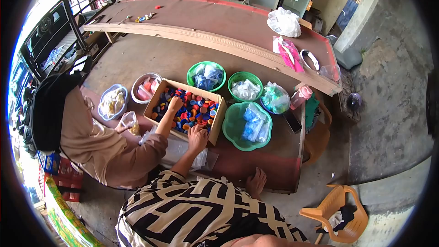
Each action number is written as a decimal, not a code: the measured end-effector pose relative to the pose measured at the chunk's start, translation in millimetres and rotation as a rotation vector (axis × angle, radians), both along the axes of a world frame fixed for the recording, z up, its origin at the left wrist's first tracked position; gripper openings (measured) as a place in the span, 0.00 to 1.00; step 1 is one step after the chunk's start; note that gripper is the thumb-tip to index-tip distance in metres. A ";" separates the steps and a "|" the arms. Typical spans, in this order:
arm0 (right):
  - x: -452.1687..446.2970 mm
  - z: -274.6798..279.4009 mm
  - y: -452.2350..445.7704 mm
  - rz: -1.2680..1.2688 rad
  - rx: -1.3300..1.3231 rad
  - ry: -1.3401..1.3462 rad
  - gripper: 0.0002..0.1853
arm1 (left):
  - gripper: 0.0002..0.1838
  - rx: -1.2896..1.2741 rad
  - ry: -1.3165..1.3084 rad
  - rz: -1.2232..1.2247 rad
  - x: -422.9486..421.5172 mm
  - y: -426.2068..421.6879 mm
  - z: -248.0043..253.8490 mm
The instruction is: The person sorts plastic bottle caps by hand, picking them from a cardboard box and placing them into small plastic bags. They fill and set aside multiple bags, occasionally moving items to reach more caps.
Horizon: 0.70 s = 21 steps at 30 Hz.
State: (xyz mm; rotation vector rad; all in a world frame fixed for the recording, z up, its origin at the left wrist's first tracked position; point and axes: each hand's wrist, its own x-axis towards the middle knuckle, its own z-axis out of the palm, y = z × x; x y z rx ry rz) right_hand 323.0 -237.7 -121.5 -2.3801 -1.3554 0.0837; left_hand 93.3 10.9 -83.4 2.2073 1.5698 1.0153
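My left hand [198, 138] reaches over the near edge of a cardboard box [220, 120], fingers curled down among the bottle caps [187, 110]. These caps are red, blue, orange and yellow. What the fingertips pinch, if anything, is hidden. On the table's near edge my right hand [256, 181] lies with its fingers stretched out, holding nothing. A co-worker on the left has one hand [174, 104] in the same box. The co-worker's other hand holds a clear plastic bag [130, 121] with pale yellowish contents. Flat clear plastic bags [183, 150] lie before the box.
Green basins [227, 132] and smaller bowls [187, 77] with bagged caps surround the box. A phone [292, 122] and pink bottle [302, 95] stand right. Behind runs a raised wooden ledge [206, 35] bearing a white bag [283, 22]. An orange chair [336, 210] is at lower right.
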 end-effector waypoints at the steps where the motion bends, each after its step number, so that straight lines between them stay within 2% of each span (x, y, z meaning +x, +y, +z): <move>1: 1.0 -0.2 -0.1 0.009 0.004 0.000 0.30 | 0.09 0.004 0.000 0.009 -6.0 -4.1 -4.1; 3: 1.4 1.5 -1.7 0.033 -0.010 -0.009 0.32 | 0.13 0.014 0.148 0.011 -15.1 -15.0 -3.3; 5: 0.7 4.4 -2.3 0.047 -0.005 -0.014 0.31 | 0.15 -0.007 0.135 -0.003 -17.3 -27.6 2.4; 10: 2.1 -1.3 -7.2 0.111 0.023 -0.059 0.29 | 0.12 0.069 0.015 0.013 -21.0 -42.0 1.6; 11: 2.7 -2.1 -8.1 0.116 0.027 -0.060 0.29 | 0.14 0.100 -0.061 -0.003 -21.7 -46.4 3.0; 12: 3.3 -2.6 -5.3 0.119 0.036 -0.061 0.29 | 0.21 0.091 -0.115 0.005 -22.1 -52.8 7.3; 13: 3.9 -3.5 -1.9 0.134 0.035 -0.056 0.29 | 0.21 0.091 -0.110 0.020 -23.6 -61.0 10.7; 15: 3.4 -6.8 -4.4 0.120 0.053 -0.077 0.28 | 0.25 -0.089 -0.139 0.133 -31.7 -85.7 11.5; 17: 3.3 -8.7 -7.1 0.110 0.056 -0.023 0.27 | 0.23 -0.116 -0.082 0.169 -41.4 -105.1 -4.9; 19: 5.3 -10.3 -1.7 0.086 0.080 0.019 0.25 | 0.17 -0.187 0.135 0.049 -54.6 -119.4 -20.1; 21: 6.4 -14.8 -1.0 0.127 0.158 0.099 0.24 | 0.16 -0.187 0.191 -0.012 -65.8 -123.6 -34.2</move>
